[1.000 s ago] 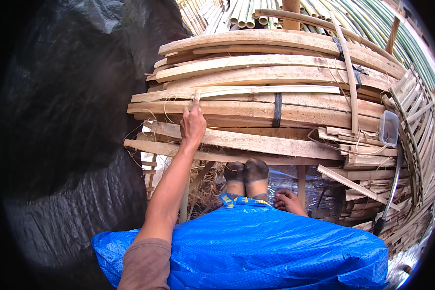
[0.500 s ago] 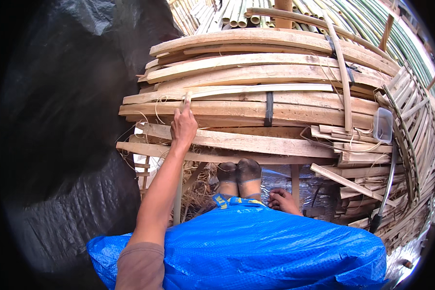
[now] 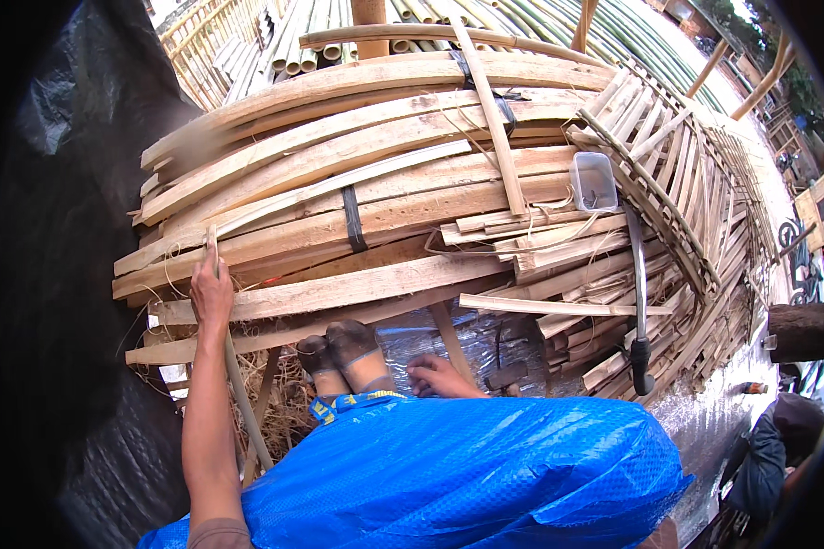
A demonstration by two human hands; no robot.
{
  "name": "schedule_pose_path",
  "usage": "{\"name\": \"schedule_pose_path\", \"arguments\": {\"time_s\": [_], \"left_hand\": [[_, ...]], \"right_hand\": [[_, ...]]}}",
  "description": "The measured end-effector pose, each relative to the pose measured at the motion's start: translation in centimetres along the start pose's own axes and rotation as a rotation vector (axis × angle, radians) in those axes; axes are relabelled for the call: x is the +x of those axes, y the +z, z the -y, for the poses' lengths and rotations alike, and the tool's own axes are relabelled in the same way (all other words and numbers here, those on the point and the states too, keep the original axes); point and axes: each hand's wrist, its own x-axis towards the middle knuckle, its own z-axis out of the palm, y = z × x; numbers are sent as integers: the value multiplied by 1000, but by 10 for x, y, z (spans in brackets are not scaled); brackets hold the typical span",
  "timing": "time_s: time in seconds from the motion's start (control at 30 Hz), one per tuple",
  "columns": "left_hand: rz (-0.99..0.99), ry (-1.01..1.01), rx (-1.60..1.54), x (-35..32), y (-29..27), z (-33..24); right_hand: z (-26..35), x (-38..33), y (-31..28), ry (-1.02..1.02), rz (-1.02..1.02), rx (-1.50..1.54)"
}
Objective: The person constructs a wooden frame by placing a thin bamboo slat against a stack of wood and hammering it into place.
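Observation:
My left hand (image 3: 212, 291) reaches forward over the stacked wooden beams (image 3: 284, 267), its fingers closed at the left end of a long, thin, pale wooden strip (image 3: 339, 188). The strip lies across the top of the beams, and the exact grip on its end is hard to make out. Close to my shins, my right hand (image 3: 439, 376) hangs low with loosely curled fingers and nothing visible in it. A blue plastic sheet (image 3: 412, 467) covers my lap and hides part of the right forearm. Black tape (image 3: 353, 220) binds one beam bundle.
To the right stand a clear plastic box (image 3: 594, 182) and a long curved blade with a black handle (image 3: 642, 352), among piled split slats (image 3: 604, 274). Dark sheeting (image 3: 92, 320) hangs at left. Bamboo poles (image 3: 513, 27) lie beyond. Another person (image 3: 767, 457) is at lower right.
My view has swung to the right, so the pile appears shifted left and another person shows at lower right. My left hand stays at the strip's end; the right hand remains low.

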Motion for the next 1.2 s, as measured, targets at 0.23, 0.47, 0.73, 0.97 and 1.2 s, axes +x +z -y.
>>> {"name": "schedule_pose_path", "arguments": {"time_s": [0.23,0.47,0.73,0.97,1.2], "left_hand": [[-46,20,-31,0,4,10],[-63,67,-98,4,0,6],[-48,53,-129,4,-3,8],[-31,66,-126,7,-4,5],[-19,40,-112,5,-3,9]], "right_hand": [[0,2,-2,12,9,-24],[-3,2,-4,18,-18,18],[-2,2,-6,15,0,42],[4,-3,-3,23,-16,17],[2,-1,-4,19,-20,22]]}}
